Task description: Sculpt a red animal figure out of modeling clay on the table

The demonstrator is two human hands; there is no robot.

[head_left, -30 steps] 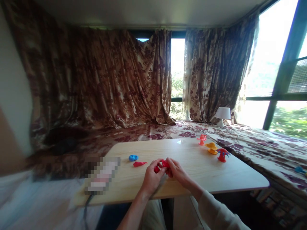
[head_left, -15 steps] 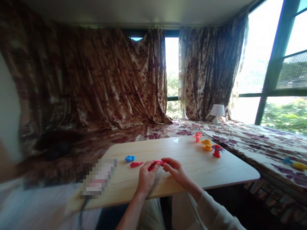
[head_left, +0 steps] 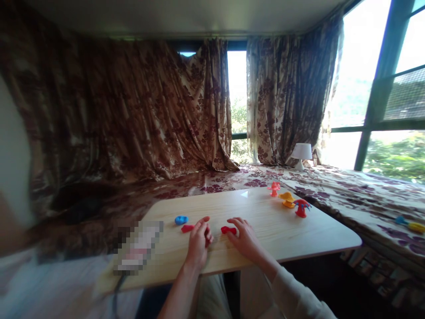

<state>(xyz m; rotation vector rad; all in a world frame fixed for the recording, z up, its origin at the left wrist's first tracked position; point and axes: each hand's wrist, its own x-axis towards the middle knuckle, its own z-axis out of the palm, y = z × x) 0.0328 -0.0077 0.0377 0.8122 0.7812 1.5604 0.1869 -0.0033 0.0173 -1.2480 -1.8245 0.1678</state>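
Observation:
My left hand (head_left: pixel 198 243) rests on the pale wooden table (head_left: pixel 299 239), fingers curled, with a bit of red putty (head_left: pixel 208 240) showing at its fingertips. My right hand (head_left: pixel 245 237) lies beside it, about a hand's width away. Its fingertips pinch a second small red putty piece (head_left: pixel 228 230) just above the tabletop. Just left of my left hand lies another red lump (head_left: pixel 187 228), and beyond that a blue lump (head_left: pixel 181 219).
Three small modelled figures stand at the table's far right: a pink-red one (head_left: pixel 274 188), an orange one (head_left: pixel 287 199), a red-and-blue one (head_left: pixel 301 207). A blurred-out object (head_left: pixel 137 246) lies at the left. Behind are a white lamp (head_left: pixel 301 153), patterned cloth and curtains.
The hands were together working one red lump, stretching it into a strip. Now they have drawn apart, each with a red piece, and lowered to the table.

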